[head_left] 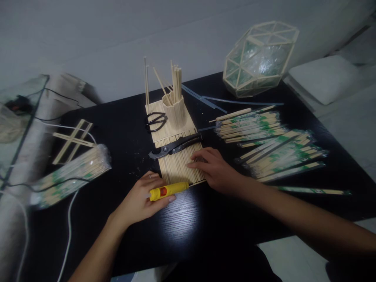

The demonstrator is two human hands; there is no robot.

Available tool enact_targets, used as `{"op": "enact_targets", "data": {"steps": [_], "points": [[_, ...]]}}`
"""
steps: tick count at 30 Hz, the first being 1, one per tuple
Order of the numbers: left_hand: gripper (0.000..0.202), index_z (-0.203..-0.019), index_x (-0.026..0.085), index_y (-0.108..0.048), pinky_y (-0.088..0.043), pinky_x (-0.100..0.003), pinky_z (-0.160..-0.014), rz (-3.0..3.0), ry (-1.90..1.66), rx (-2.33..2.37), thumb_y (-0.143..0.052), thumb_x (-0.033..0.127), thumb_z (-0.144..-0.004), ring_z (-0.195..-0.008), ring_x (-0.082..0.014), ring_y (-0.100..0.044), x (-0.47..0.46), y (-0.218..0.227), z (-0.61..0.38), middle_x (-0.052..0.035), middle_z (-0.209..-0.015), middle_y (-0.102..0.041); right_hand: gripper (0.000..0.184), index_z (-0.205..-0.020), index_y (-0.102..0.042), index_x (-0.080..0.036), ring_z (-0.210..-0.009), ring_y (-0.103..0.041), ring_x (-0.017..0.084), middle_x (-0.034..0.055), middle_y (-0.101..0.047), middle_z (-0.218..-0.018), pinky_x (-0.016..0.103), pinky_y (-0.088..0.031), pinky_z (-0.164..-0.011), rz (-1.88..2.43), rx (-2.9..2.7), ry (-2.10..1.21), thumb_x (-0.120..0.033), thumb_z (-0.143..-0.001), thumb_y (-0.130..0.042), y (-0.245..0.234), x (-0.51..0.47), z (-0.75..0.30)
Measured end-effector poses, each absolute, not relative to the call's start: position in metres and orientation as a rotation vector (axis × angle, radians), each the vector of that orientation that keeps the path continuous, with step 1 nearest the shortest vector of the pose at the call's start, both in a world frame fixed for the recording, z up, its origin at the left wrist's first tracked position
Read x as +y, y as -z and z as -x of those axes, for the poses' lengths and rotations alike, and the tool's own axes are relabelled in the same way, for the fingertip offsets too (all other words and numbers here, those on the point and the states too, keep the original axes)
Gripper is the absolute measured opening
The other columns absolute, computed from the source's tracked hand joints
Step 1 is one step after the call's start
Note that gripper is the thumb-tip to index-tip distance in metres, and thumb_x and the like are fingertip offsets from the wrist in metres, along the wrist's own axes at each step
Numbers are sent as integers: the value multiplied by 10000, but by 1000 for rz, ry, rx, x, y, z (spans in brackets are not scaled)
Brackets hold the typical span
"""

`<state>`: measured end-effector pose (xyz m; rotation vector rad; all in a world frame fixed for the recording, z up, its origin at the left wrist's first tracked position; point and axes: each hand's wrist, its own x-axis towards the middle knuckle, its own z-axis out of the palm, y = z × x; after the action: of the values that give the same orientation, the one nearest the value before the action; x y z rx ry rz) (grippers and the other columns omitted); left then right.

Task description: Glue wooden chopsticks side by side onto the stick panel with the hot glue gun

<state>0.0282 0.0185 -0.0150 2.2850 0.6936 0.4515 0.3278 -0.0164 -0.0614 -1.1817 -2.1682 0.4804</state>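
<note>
My left hand is closed around a yellow glue gun, whose nozzle points right at the near edge of a flat mat of wooden sticks on the black table. My right hand lies flat on the mat's right side, fingers stretched out and pressing the sticks. Black pliers rest across the mat just beyond my fingers.
A stick cup holding upright sticks and black scissors sit on a wooden base behind the mat. Wrapped chopstick packs lie to the right, another bundle and a stick cross to the left. A geodesic stick dome stands far right.
</note>
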Motion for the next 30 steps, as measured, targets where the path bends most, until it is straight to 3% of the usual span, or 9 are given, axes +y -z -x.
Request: {"op": "enact_targets", "data": {"steps": [22, 30], "points": [[215, -904, 204, -700, -478, -346, -719, -2397, -655, 909, -733, 343, -1066, -669, -168, -614, 19, 25, -30, 16, -776, -720, 413, -1315, -759, -223, -1255, -598, 301, 130, -714, -1298, 519, -506, -1082, 1196, -2172, -509, -26, -1033, -530, 60, -17, -328], [132, -917, 213, -705, -491, -308, -681, -2274, -774, 1099, -741, 254, -1037, -647, -152, -623, 18, 24, -30, 24, -772, -683, 159, -1125, -772, -203, -1215, -624, 305, 134, -722, -1245, 518, -504, -1061, 1162, -2118, -506, -147, -1052, -642, 55, -17, -327]]}}
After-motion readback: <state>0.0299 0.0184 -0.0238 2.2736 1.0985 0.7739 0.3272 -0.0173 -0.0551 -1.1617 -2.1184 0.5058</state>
